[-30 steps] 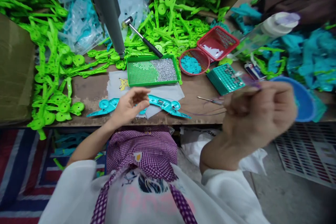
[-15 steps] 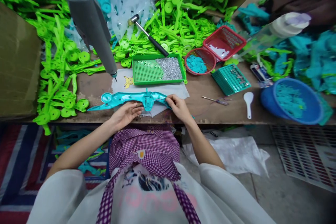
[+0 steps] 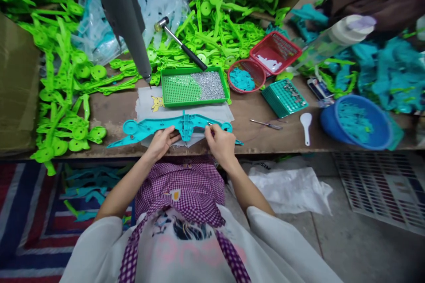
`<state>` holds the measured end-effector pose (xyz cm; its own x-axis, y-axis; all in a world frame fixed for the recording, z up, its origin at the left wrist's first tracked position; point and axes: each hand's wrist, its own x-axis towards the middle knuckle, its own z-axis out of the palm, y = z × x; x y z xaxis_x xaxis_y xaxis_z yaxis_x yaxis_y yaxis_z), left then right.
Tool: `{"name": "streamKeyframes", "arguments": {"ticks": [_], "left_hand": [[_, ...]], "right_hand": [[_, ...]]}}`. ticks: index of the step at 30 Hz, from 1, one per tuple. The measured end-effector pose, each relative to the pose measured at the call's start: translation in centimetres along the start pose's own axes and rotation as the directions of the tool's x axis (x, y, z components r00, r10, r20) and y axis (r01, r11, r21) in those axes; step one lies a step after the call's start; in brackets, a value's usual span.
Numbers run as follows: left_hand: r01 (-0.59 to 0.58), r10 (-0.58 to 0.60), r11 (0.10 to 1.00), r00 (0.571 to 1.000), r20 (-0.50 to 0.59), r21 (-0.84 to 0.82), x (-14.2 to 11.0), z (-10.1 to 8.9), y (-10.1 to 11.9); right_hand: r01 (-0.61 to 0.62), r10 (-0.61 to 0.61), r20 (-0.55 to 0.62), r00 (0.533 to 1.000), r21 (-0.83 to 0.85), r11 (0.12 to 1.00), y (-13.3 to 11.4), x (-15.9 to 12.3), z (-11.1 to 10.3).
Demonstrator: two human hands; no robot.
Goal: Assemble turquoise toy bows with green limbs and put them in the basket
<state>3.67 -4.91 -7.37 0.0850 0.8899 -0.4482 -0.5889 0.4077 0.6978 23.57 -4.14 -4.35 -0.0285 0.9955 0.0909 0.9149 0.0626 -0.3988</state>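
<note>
A turquoise plastic bow-shaped part (image 3: 151, 125), with round wheel-like discs near its ends, lies lengthwise along the table's front edge. My left hand (image 3: 160, 144) grips its lower edge just left of the middle, thumb on top. Over the right limb, my right hand (image 3: 220, 143) has its fingers pinched together at the part's surface. A small dark bit shows at those fingertips, too small to name. Under the part is a pale cloth (image 3: 144, 97) with a yellow cartoon figure. Behind it stands a green tray (image 3: 179, 105) with many small metal pieces.
A grey power screwdriver (image 3: 128, 20) hangs at upper left, tip down. A hammer (image 3: 182, 45) rests on piled green parts (image 3: 212, 31). Rightward are red baskets (image 3: 247, 91), a teal rack (image 3: 277, 101), a screwdriver (image 3: 265, 124), a white spoon (image 3: 306, 128) and a blue bowl (image 3: 332, 121).
My right hand has shifted left along the limb, uncovering the right disc. My left hand has closed onto the lower edge, its thumb now on top. The view has shifted slightly.
</note>
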Motion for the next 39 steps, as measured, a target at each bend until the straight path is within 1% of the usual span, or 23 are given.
{"name": "streamKeyframes", "arguments": {"ticks": [3, 5, 9, 13, 16, 21, 23, 26, 30, 33, 35, 37, 39], "left_hand": [[0.016, -0.016, 1.000, 1.000, 0.016, 0.001, 0.2, -0.1, 0.0], [0.004, -0.005, 1.000, 1.000, 0.024, 0.008, 0.2, 0.0, 0.0], [-0.025, 0.024, 0.999, 0.999, 0.028, 0.025, 0.3, 0.1, 0.0], [-0.013, 0.013, 1.000, 1.000, -0.007, 0.000, 0.4, 0.1, 0.0], [-0.035, 0.034, 0.999, 0.999, -0.022, -0.018, 0.4, 0.1, -0.1], [-0.079, 0.079, 0.997, 0.997, 0.001, -0.004, 0.5, 0.1, -0.4], [-0.088, 0.088, 0.996, 0.996, -0.011, 0.002, 0.5, 0.0, -0.5], [-0.089, 0.089, 0.996, 0.996, -0.022, 0.000, 0.4, -0.1, -0.6], [-0.102, 0.102, 0.995, 0.995, 0.017, -0.001, 0.4, 0.0, -0.5], [-0.112, 0.112, 0.994, 0.994, 0.002, 0.008, 0.3, 0.2, -0.5], [-0.118, 0.118, 0.993, 0.993, -0.020, 0.013, 0.3, 0.2, -0.5], [-0.128, 0.129, 0.991, 0.991, -0.025, 0.027, 0.3, 0.2, -0.7], [-0.143, 0.144, 0.989, 0.989, -0.016, 0.043, 0.3, 0.3, -0.9]], "right_hand": [[-0.032, 0.033, 0.004, 0.999, -0.069, 0.997, -0.7, -0.1, 0.5], [-0.026, 0.027, 0.007, 1.000, -0.100, 0.995, -1.3, 0.0, 0.6], [0.010, -0.005, 0.058, 0.998, -0.089, 0.996, -2.4, 0.1, 0.9], [-0.005, 0.010, 0.065, 0.998, -0.079, 0.997, -2.2, 0.1, 1.3], [0.006, 0.002, 0.078, 0.997, -0.104, 0.995, -2.0, 0.1, 1.4], [0.065, -0.037, 0.174, 0.984, -0.157, 0.986, -2.4, 0.4, 0.9], [0.076, -0.041, 0.202, 0.979, -0.168, 0.983, -2.5, 0.6, 0.7], [0.102, -0.061, 0.229, 0.971, -0.172, 0.980, -2.2, 0.8, 0.3], [0.115, -0.072, 0.246, 0.967, -0.165, 0.979, -1.9, 0.7, 0.0], [0.078, -0.044, 0.234, 0.971, -0.136, 0.988, -1.7, 0.5, 0.0], [0.063, -0.045, 0.189, 0.981, -0.090, 0.994, -1.6, 0.4, 0.1], [0.124, -0.120, 0.125, 0.985, -0.018, 0.992, -1.3, 0.2, 0.3], [0.243, -0.245, 0.068, 0.967, 0.037, 0.969, -0.9, 0.1, 0.5]]}}
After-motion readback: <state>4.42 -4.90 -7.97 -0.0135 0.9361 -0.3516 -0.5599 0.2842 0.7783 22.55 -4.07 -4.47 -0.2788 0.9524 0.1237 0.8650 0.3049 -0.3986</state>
